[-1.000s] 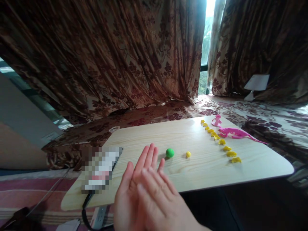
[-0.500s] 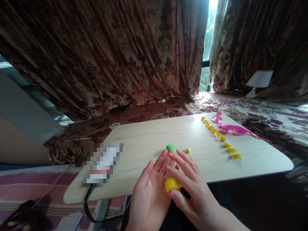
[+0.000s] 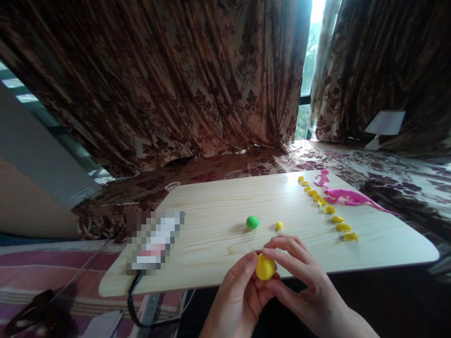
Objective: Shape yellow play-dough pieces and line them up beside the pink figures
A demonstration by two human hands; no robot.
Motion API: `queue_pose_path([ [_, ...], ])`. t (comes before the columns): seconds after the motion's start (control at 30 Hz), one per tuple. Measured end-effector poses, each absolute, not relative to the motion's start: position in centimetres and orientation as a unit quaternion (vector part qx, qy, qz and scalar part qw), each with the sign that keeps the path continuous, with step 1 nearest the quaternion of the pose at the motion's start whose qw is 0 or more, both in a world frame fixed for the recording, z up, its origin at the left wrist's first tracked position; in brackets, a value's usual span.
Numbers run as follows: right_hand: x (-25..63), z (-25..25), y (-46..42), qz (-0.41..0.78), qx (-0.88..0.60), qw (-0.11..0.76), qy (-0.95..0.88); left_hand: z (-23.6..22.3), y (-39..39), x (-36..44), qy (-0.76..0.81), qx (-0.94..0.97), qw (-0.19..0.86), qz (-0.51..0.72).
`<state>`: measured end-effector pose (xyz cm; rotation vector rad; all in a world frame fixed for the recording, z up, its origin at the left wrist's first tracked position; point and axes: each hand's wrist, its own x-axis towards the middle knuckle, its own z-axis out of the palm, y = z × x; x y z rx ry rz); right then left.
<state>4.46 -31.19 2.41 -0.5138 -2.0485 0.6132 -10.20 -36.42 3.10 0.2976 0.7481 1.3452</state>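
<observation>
A yellow ball of modelling clay (image 3: 265, 268) is held between both hands above the table's near edge. My left hand (image 3: 243, 293) has its fingers curled round it from below, thumb on its left side. Fingertips and thumb of my right hand (image 3: 305, 284) close on its right side; some contact points are hidden. Beyond the hands, a green clay ball (image 3: 252, 222) rests on the table. To its right lies a much smaller yellow ball (image 3: 279, 226).
Several thin yellow clay pieces (image 3: 330, 209) form a slanting row on the right of the pale wooden table (image 3: 211, 206). Next to them lie pink plastic tools (image 3: 347, 196). A pixelated device (image 3: 155, 241) with a black cable sits at left. A white lamp (image 3: 385, 123) stands behind.
The left hand has gone from a flat, open palm to curled fingers round the yellow clay ball. Both hands have shifted right in view, uncovering the green ball.
</observation>
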Motion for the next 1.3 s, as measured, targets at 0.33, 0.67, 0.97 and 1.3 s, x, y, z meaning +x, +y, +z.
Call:
queue_pose_path([
  [0.33,4.4,2.3,-31.2,0.199,-0.238,0.386,-0.869,2.9,-36.3,-8.8,0.414,0.356,0.603,0.581],
  [0.67,10.6,-2.8,-29.0,0.047,-0.392,0.258,-0.882,0.0,-36.0,-14.9,0.64,0.583,0.122,0.485],
  [0.97,9.3,-4.2,-26.4,-0.062,-0.479,0.263,-0.835,-3.1,-36.5,-17.6,0.686,0.69,-0.068,0.222],
  [1.3,7.8,-4.0,-28.8,-0.045,-0.436,0.257,-0.861,-2.9,-37.1,-17.1,0.698,0.685,-0.081,0.194],
])
